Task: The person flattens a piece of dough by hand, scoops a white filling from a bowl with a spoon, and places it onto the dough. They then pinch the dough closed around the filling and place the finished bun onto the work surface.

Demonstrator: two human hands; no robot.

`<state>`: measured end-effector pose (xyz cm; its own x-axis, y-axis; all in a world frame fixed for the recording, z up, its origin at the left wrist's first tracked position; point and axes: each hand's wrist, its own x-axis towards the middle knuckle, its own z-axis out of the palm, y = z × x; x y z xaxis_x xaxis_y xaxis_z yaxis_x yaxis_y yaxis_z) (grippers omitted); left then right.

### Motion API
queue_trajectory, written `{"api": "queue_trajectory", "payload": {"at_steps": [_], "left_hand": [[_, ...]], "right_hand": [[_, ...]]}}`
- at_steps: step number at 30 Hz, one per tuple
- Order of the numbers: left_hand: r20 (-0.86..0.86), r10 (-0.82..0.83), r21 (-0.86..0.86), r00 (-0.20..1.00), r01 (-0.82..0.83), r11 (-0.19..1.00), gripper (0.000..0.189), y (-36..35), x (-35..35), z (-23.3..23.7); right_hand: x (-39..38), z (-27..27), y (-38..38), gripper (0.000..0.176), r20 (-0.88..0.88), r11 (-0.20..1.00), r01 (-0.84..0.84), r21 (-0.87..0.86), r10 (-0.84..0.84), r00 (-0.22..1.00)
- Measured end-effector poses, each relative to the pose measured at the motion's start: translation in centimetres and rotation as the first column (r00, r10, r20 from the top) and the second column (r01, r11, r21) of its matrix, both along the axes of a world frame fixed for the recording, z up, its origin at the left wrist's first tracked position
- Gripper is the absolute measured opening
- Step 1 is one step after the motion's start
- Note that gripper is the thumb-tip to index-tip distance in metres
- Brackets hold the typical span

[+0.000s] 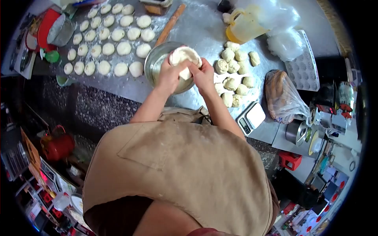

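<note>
Both my hands hold one piece of dough [184, 56], shaped like a shallow cup, above a round metal bowl [151, 59]. My left hand [170, 76] grips its left side. My right hand [202, 75] pinches the right side, with the thumb reaching across toward the middle. The bowl's contents are partly hidden by my hands. To the right lie several rough dough balls [231, 83] on the metal table. Rows of flattened round dough pieces [117, 34] cover the floured left side. A wooden rolling pin [170, 24] lies just beyond the bowl.
A digital scale [252, 118] sits near the front edge at right, beside a plastic bag of long brown items [277, 92]. Farther back stand a pitcher of yellow liquid [242, 29] and clear plastic bags [283, 41]. A metal pot [62, 30] stands at far left.
</note>
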<state>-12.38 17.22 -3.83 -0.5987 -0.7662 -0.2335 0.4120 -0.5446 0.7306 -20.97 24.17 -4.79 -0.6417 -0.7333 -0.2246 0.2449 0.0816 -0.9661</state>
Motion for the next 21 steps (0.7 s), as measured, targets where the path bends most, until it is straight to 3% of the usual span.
{"api": "queue_trajectory", "payload": {"at_steps": [1, 3, 4, 5, 6, 7, 9, 10, 12, 13, 14, 17, 18, 19, 21], "left_hand": [[0.039, -0.014, 0.04, 0.999, 0.012, 0.999, 0.034, -1.0, 0.7, -0.9], [0.019, 0.108, 0.096, 0.994, -0.109, 0.989, 0.032, -2.8, 2.4, -2.7], [0.058, 0.197, 0.105, 0.979, -0.202, 0.974, 0.03, -4.0, 3.6, -3.0], [0.095, 0.28, 0.108, 0.955, -0.289, 0.951, 0.029, -5.2, 4.9, -3.1], [0.045, 0.31, 0.099, 0.95, -0.313, 0.945, 0.027, -6.2, 6.4, -2.7], [0.095, 0.281, 0.099, 0.955, -0.29, 0.952, 0.033, -7.0, 7.7, -3.1], [-0.017, 0.233, 0.222, 0.972, -0.223, 0.949, 0.035, -7.1, 9.1, -3.8], [-0.009, 0.244, 0.226, 0.97, -0.236, 0.945, 0.035, -6.9, 9.3, -4.0], [-0.005, 0.264, 0.404, 0.964, -0.24, 0.883, 0.037, -5.9, 9.4, -4.4], [0.003, 0.278, 0.414, 0.961, -0.254, 0.874, 0.037, -5.7, 9.7, -5.0], [-0.047, 0.281, 0.422, 0.959, -0.236, 0.875, 0.036, -5.5, 9.9, -5.8], [-0.084, 0.304, 0.435, 0.949, -0.24, 0.868, 0.037, -5.2, 10.2, -7.0], [-0.053, 0.298, 0.411, 0.953, -0.251, 0.876, 0.038, -5.1, 10.2, -7.2], [-0.021, 0.289, 0.389, 0.957, -0.259, 0.884, 0.038, -4.9, 10.2, -7.5], [-0.014, 0.28, 0.394, 0.96, -0.252, 0.884, 0.039, -4.8, 10.2, -7.6]], "right_hand": [[0.1, 0.1, 0.1, 0.018, 0.044, 0.995, -0.094, 0.017, 0.093, 0.995], [-0.3, -0.3, 0.1, 0.02, 0.065, 0.935, -0.354, 0.033, 0.351, 0.934], [-0.4, -0.7, -0.2, 0.026, 0.058, 0.944, -0.326, -0.056, 0.329, 0.943], [-1.0, -1.2, -0.6, 0.029, -0.256, 0.947, -0.308, 0.094, 0.322, 0.911], [-1.2, -1.8, -1.0, 0.031, -0.547, 0.908, -0.339, 0.245, 0.418, 0.725], [-1.2, -2.6, -1.3, 0.033, -0.748, 0.865, -0.316, 0.391, 0.498, 0.439], [-0.3, -4.6, -2.7, 0.034, -0.629, 0.573, -0.415, 0.707, 0.778, 0.004], [0.5, -5.0, -3.6, 0.031, -0.558, 0.45, -0.421, 0.788, 0.811, -0.176], [1.9, -7.9, -5.5, 0.029, -0.5, 0.39, -0.385, 0.837, 0.831, -0.246], [2.3, -8.7, -5.8, 0.027, -0.442, 0.34, -0.334, 0.879, 0.843, -0.305], [1.9, -9.4, -6.0, 0.023, -0.369, 0.249, -0.297, 0.922, 0.801, -0.472], [0.5, -9.3, -6.3, 0.021, -0.388, 0.249, -0.312, 0.917, 0.736, -0.554], [-0.2, -8.2, -5.8, 0.019, -0.547, 0.387, -0.401, 0.831, 0.702, -0.457], [-0.9, -7.3, -5.5, 0.019, -0.539, 0.377, -0.401, 0.835, 0.706, -0.458], [-2.4, -5.8, -4.7, 0.014, -0.726, 0.649, -0.375, 0.662, 0.68, -0.105]]}}
